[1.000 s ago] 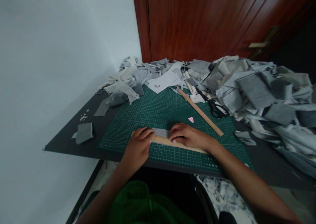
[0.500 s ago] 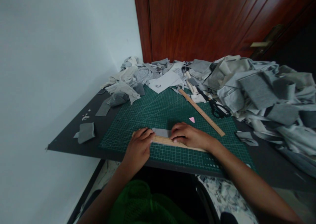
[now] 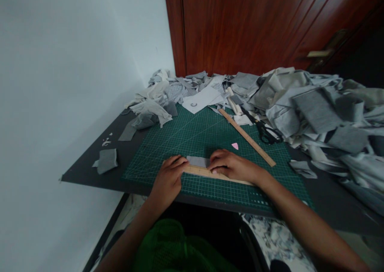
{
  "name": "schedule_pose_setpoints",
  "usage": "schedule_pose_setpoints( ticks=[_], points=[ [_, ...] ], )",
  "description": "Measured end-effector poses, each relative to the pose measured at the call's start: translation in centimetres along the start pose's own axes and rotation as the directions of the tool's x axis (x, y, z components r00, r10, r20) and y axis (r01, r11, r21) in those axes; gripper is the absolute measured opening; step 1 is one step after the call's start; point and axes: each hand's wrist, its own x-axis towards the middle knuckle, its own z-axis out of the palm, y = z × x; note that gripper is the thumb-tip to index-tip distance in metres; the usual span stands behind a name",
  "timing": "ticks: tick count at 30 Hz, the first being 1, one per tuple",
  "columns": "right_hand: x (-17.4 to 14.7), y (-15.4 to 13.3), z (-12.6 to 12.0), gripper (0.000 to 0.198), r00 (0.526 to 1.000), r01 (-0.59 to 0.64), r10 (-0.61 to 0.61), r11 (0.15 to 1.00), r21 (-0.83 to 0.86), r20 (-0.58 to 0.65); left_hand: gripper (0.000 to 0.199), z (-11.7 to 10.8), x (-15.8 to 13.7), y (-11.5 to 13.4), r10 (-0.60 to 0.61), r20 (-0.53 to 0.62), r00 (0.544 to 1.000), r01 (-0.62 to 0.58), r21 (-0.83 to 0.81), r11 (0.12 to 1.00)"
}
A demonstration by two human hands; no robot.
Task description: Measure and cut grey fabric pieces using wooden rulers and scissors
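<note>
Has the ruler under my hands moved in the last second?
No, the ruler shows no visible shift against the green mat.

The hands [image 3: 168, 178] partly hide the grey cloth [image 3: 197, 161] and near ruler [image 3: 199, 171], its markings unreadable.

Head view, forward and down, seemingly near cutting mat [image 3: 195, 138]

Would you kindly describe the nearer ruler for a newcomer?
Find the green cutting mat, then the left hand and right hand near its front edge. The wooden ruler lies under them, gray fabric along its far side; unlike the slanted ruler beyond, it is partly covered.
</note>
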Motion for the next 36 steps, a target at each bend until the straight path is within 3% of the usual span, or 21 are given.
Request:
schedule_pose_setpoints(
  ticks=[17, 36],
  points=[
    [0.07, -0.15, -0.1, 0.016, 1.0, -0.022, 0.022, 1.0, 0.018, -0.01, 0.051, 0.55, -0.32, -0.66, 0.039, -0.062, 0.997, -0.036, 0.055, 0.998],
    [0.09, -0.41, -0.23, 0.018, 0.999, -0.047, 0.047, 0.999, 0.013, 0.011, 0.053, 0.41, -0.29, -0.39, -0.013, -0.044, 0.999, 0.014, 0.03, 0.999]
  ],
)
